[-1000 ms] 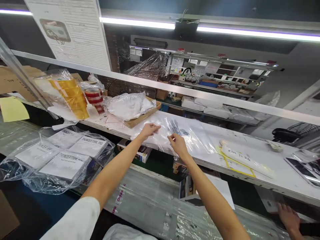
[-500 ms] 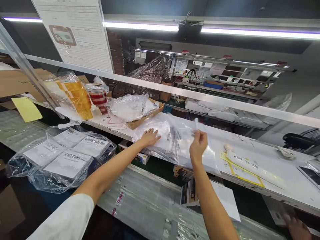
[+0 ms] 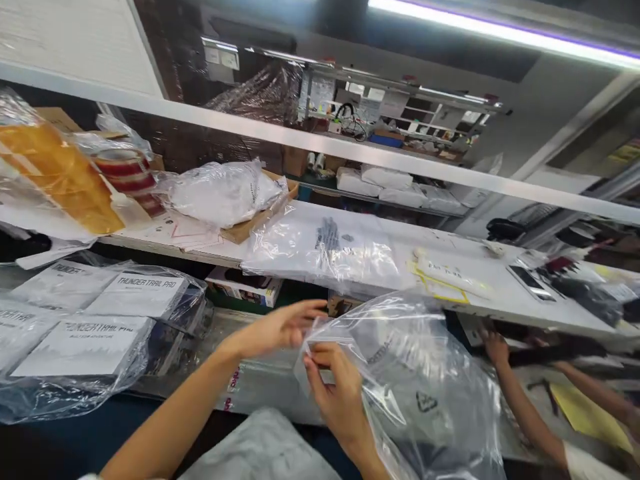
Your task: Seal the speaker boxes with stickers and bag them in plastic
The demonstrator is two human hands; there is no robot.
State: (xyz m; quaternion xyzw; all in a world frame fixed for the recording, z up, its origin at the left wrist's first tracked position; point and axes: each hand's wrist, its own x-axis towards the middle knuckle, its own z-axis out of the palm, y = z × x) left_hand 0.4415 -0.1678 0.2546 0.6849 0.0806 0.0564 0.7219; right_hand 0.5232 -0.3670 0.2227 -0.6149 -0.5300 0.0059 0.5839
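Note:
My right hand (image 3: 336, 390) pinches the edge of a clear plastic bag (image 3: 425, 380) that hangs loose in front of me, below the white shelf. My left hand (image 3: 277, 327) reaches to the same edge of the bag, fingers stretched and touching it at the opening. The bag has a printed recycling mark low on its side. A stack of flat clear bags (image 3: 325, 247) lies on the white shelf (image 3: 500, 293) just beyond my hands.
At left, a plastic-wrapped bundle of white booklets (image 3: 100, 313), yellow tape rolls (image 3: 60, 173), red-and-white tape rolls (image 3: 125, 177). A cardboard tray with a white bagged item (image 3: 220, 193) sits on the shelf. Another person's hand (image 3: 495, 347) reaches in at right. A phone (image 3: 530, 283) lies on the shelf.
My right hand has pulled one bag off the shelf stack and brought it down toward me. My left hand left the stack and came to the bag's edge. The view tilted down and right.

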